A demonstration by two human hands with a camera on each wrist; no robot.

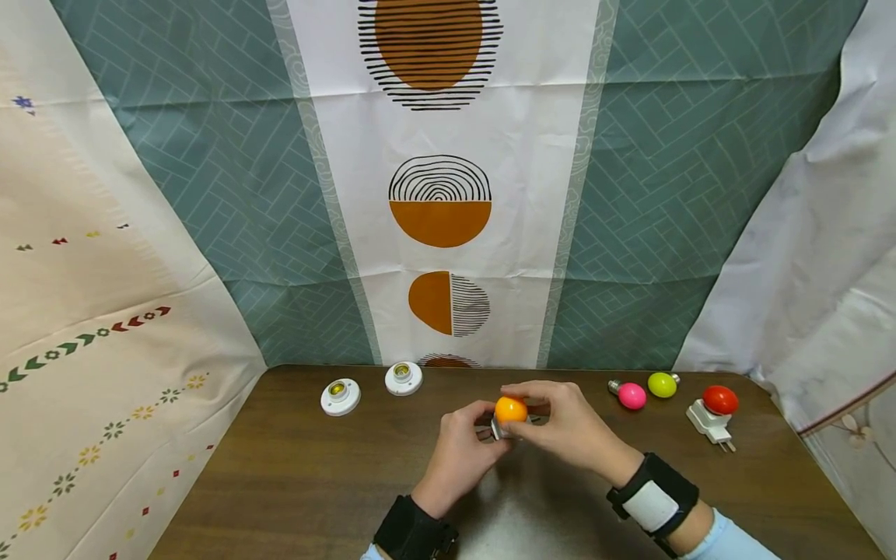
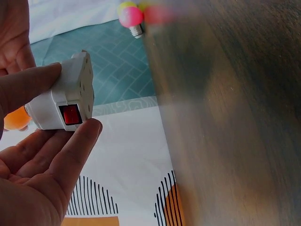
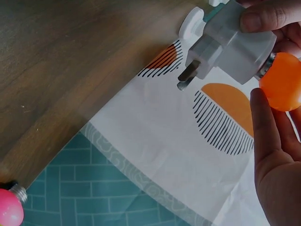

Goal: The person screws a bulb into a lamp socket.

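Observation:
My left hand [image 1: 462, 447] grips a white plug adapter [image 2: 66, 99], with the thumb on one side and the fingers on the other. A red rocker switch [image 2: 71, 114] shows on the adapter, and its two metal pins [image 3: 187, 76] stick out in the right wrist view. My right hand [image 1: 563, 424] pinches an orange light bulb [image 1: 511, 409] between thumb and fingers. The bulb sits at the adapter's socket end, where a little of its metal base [image 3: 266, 65] shows. Both hands are above the brown table [image 1: 294, 482].
Two white round lamp holders [image 1: 340, 397] [image 1: 403, 379] stand at the back left. To the right lie a pink bulb [image 1: 632, 396], a yellow-green bulb [image 1: 661, 384] and another white adapter [image 1: 710, 421] with a red bulb [image 1: 720, 400]. A patterned cloth [image 1: 448, 124] hangs behind the table.

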